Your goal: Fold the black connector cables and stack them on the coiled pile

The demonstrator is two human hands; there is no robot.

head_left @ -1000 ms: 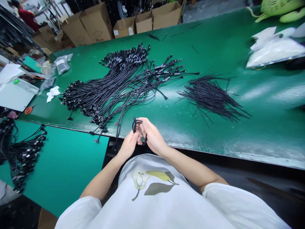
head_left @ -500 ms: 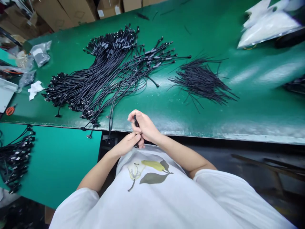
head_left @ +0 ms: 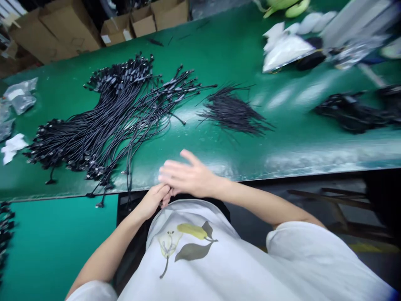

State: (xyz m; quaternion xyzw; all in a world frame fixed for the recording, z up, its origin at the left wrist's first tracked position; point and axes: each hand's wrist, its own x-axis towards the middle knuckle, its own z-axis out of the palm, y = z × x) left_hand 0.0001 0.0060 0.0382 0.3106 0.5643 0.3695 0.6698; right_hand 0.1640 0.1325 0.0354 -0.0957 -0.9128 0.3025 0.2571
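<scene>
My left hand (head_left: pixel 156 200) is closed in front of my body at the table's front edge. A small dark bit shows by its fingers, but what it holds is mostly hidden. My right hand (head_left: pixel 191 175) is just above and to the right, fingers stretched out and thumb raised, its underside overlapping the left hand. Beyond them on the green table (head_left: pixel 194 154) lies a large heap of short black cables (head_left: pixel 103 113) with connectors at both ends. To its right is a loose pile of thin black ties or wire pieces (head_left: pixel 234 110).
A white plastic bag (head_left: pixel 285 52) and a dark bundle of cables (head_left: pixel 351 110) lie on the right side. Clear bags (head_left: pixel 21 96) and a crumpled white scrap (head_left: pixel 13 146) are at the left. Cardboard boxes (head_left: pixel 144 21) stand behind. A lower green surface (head_left: pixel 62 238) is at the near left.
My right hand has opened from its grip on a small black thing and stretched its fingers. The left hand stays closed. The view has swung to the right.
</scene>
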